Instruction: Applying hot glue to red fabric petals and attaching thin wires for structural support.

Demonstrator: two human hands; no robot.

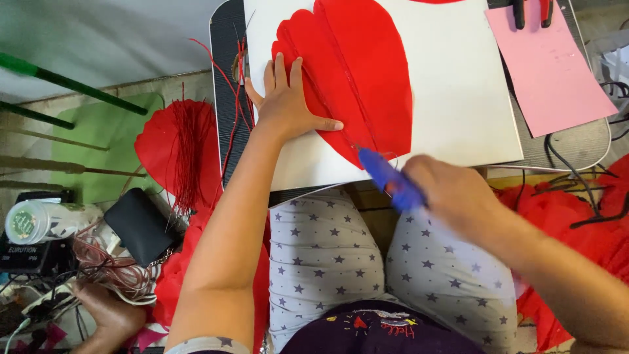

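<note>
The left hand (286, 101) lies flat, fingers spread and pointing toward 12 o'clock, palm down on the left lobe of the red paper petal stack (357, 72), with the thumb stretched toward 3 o'clock along the stack's lower edge. The right hand (452, 193) is closed around a blue glue gun (388, 177) (blurred in the view), whose nozzle points toward 10 o'clock and sits at the pointed lower tip of the red stack. The stack rests on a white board (458, 98) laid over a small dark-rimmed table (226, 78), and occupies the board's upper-left half. At 2 o'clock from the stack a pink paper sheet (547, 72) lies on the table, overlapping the board's right edge. At 9 o'clock from the left hand, red threads (193, 151) hang over a red paper piece (164, 147) on the floor, with a black pouch (139, 226) below them. A clear plastic jar (39, 221) lies on its side at the far left. At 7 o'clock another person's hand (111, 314) rests near a bundle of reddish wire (108, 265).
</note>
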